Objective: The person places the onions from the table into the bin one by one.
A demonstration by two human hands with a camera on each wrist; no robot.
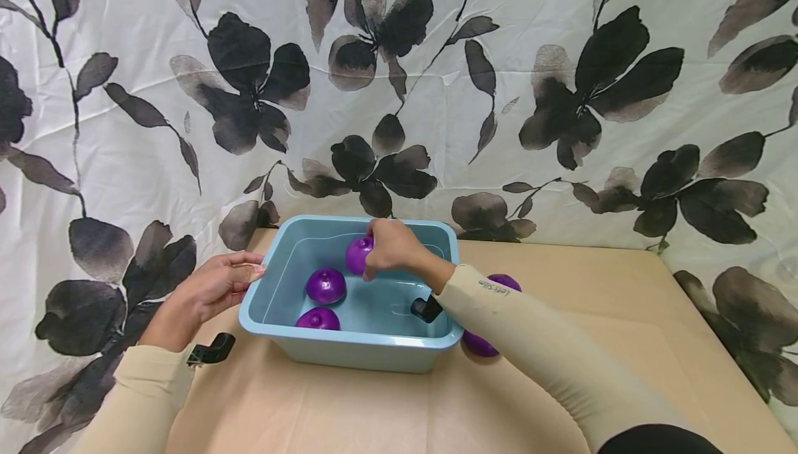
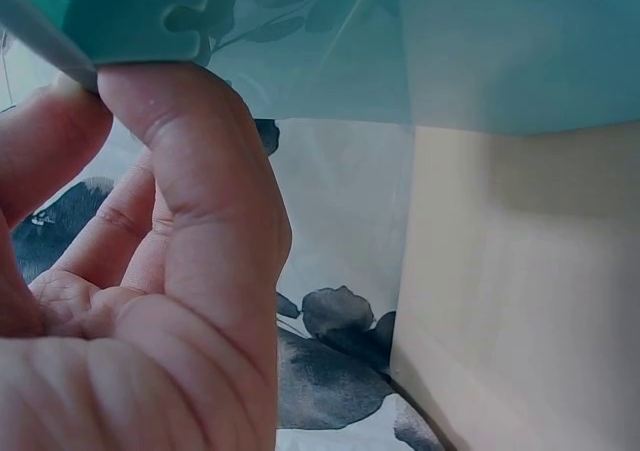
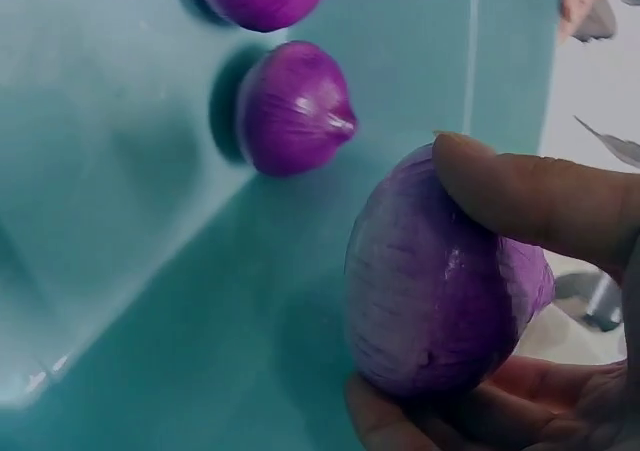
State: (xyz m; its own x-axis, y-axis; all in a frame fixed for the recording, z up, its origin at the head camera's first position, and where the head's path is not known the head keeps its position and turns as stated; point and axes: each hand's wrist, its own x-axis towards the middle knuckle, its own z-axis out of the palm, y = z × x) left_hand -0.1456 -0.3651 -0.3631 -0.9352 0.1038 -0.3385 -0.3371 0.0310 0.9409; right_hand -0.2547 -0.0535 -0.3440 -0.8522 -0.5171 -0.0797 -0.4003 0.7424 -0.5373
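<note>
Purple onion (image 1: 358,254) held in our right hand (image 1: 391,246), fingers (image 3: 530,196) curled round it over the blue tub (image 1: 349,357); left hand (image 1: 208,291) fingers (image 2: 190,171) pinch the tub's 9 o'clock rim.

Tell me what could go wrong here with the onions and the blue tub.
The right hand holds a purple onion above the tub's floor; let go from there, it might bounce or roll into the two onions already inside. The left hand has only a fingertip grip on the tub rim, so the tub may shift. The right sleeve crosses close over more onions on the table and could nudge them.
</note>
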